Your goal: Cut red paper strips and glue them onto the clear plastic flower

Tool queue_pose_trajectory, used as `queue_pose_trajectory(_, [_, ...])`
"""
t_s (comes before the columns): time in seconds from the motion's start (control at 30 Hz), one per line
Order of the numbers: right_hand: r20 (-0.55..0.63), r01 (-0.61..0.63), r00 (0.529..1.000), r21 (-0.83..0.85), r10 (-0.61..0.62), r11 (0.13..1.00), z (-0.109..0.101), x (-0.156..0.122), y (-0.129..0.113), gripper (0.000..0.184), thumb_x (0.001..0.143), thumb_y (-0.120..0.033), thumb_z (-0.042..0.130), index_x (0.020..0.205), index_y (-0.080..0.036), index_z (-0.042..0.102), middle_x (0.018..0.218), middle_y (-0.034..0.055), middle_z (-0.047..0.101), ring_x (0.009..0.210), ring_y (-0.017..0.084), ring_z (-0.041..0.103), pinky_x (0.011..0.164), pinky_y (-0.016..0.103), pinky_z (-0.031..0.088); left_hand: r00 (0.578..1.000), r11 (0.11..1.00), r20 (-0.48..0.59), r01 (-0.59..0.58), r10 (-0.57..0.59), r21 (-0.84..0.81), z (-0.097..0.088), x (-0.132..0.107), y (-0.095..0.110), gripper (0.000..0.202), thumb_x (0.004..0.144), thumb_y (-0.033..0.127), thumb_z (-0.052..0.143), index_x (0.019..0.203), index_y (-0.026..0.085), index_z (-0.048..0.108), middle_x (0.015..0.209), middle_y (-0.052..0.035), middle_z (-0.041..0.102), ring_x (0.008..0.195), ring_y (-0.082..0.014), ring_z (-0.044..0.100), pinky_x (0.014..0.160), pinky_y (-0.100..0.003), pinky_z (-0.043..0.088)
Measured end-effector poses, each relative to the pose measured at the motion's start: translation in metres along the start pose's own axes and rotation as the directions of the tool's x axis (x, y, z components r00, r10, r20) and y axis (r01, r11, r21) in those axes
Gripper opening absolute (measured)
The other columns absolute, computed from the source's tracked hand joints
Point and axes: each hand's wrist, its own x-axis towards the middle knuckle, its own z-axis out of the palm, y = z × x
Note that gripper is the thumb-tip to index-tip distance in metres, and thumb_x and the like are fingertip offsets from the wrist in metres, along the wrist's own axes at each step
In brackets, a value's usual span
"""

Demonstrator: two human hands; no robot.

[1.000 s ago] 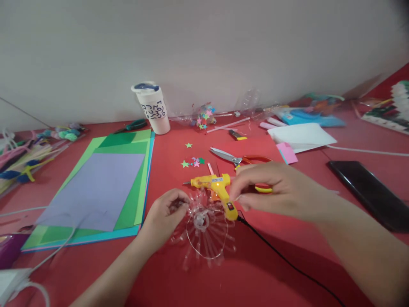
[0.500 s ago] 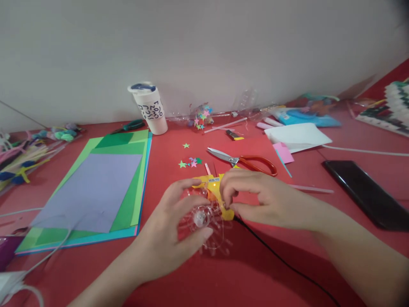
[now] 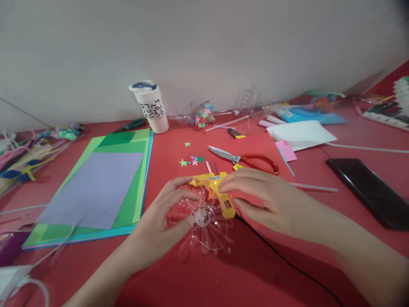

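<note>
A clear plastic piece point(image 3: 203, 218) with thin strips spreading out from a small round centre sits before me; a fine loop surrounds part of it. My left hand point(image 3: 162, 217) curves beside its left side, fingers and thumb apart; whether the thumb touches it I cannot tell. Just behind lies a yellow hot glue gun point(image 3: 227, 204) with its small light lit, nozzle pointing left. Over the right side of the glue gun hovers my right hand point(image 3: 258, 196), thumb and fingers apart, fingertips near the body. A black cord point(image 3: 275, 250) runs from the handle toward the lower right.
Red-handled scissors point(image 3: 258, 161) and small paper stars point(image 3: 194, 161) lie beyond the glue gun. At left is a stack of coloured paper point(image 3: 92, 187). A white tumbler point(image 3: 153, 111) stands by the wall. To the right are a black phone point(image 3: 367, 192) and a white sheet point(image 3: 302, 134).
My right hand's fingers have spread and moved right, off the glue gun's handle. My left hand has drawn back slightly to the left. The view has shifted a little.
</note>
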Motion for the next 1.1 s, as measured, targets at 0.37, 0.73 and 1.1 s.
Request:
queue_pose_trajectory(0.37, [0.071, -0.062, 0.996, 0.057, 0.058, 0.996, 0.009, 0.006, 0.001, 0.023, 0.093, -0.021, 0.041, 0.091, -0.024, 0.064, 0.096, 0.0003, 0.07, 0.088, 0.017, 0.062, 0.078, 0.031, 0.044, 0.988, 0.976, -0.101, 0.136, -0.12, 0.168, 0.009, -0.016, -0.015, 0.011, 0.083, 0.028, 0.055, 0.073, 0.022, 0.055, 0.13, -0.0053, 0.046, 0.121, -0.0256, 0.045, 0.101, -0.047, 0.034])
queue_pose_trajectory(0.73, [0.306, -0.499, 0.859, 0.675, 0.41, 0.543, 0.011, -0.001, -0.001, 0.012, 0.083, -0.031, 0.052, 0.083, -0.019, 0.054, 0.063, -0.0044, 0.056, 0.043, 0.007, 0.052, 0.041, 0.02, 0.039, 0.933, 0.95, -0.184, 0.293, -0.308, -0.105, 0.002, -0.011, -0.014, 0.015, 0.076, 0.033, 0.057, 0.065, 0.022, 0.057, 0.109, -0.0049, 0.053, 0.104, -0.0255, 0.052, 0.091, -0.043, 0.039])
queue_pose_trajectory(1.1, [0.258, -0.428, 0.902, 0.632, 0.346, 0.646, 0.01, -0.007, 0.009, 0.011, 0.083, -0.031, 0.058, 0.081, -0.02, 0.061, 0.078, -0.0011, 0.062, 0.074, 0.013, 0.059, 0.069, 0.025, 0.044, 0.861, 0.795, 0.01, 0.474, -0.508, -0.379, -0.004, -0.005, -0.005, 0.02, 0.074, 0.038, 0.058, 0.069, 0.019, 0.052, 0.052, 0.0052, 0.054, 0.04, -0.007, 0.04, 0.038, -0.019, 0.026])
